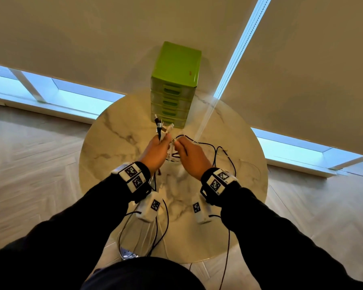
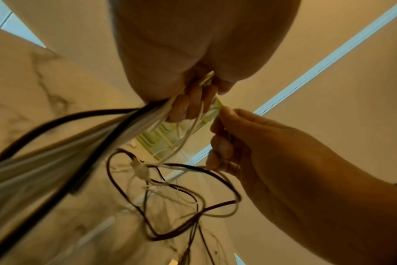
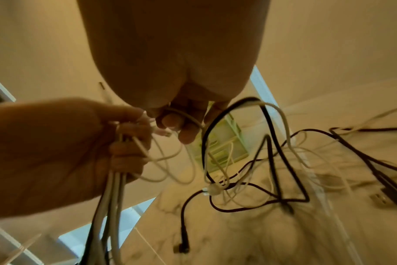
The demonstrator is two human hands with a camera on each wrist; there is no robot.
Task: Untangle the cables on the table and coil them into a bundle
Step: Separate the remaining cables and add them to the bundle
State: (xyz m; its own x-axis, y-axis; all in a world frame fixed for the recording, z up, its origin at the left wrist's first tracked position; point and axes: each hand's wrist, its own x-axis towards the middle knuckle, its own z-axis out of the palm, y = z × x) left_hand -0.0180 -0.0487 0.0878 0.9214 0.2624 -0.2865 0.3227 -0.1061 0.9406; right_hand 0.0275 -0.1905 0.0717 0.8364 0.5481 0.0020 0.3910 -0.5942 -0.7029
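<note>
In the middle of the head picture, the left hand (image 1: pixel 156 150) squeezes a bunch of cables (image 1: pixel 162 128) with ends pointing up, while the right hand (image 1: pixel 192 158) pinches one white cable (image 3: pixel 188 116) beside it, above the table (image 1: pixel 113 130).

We see black and white cables (image 1: pixel 216 151) in a loose tangle on the marble table. Several connector ends (image 1: pixel 162 127) stick up gathered together, strands hanging off the near edge. A white connector (image 3: pixel 212 190) sits mid-knot; a black plug (image 3: pixel 184 248) lies flat.
</note>
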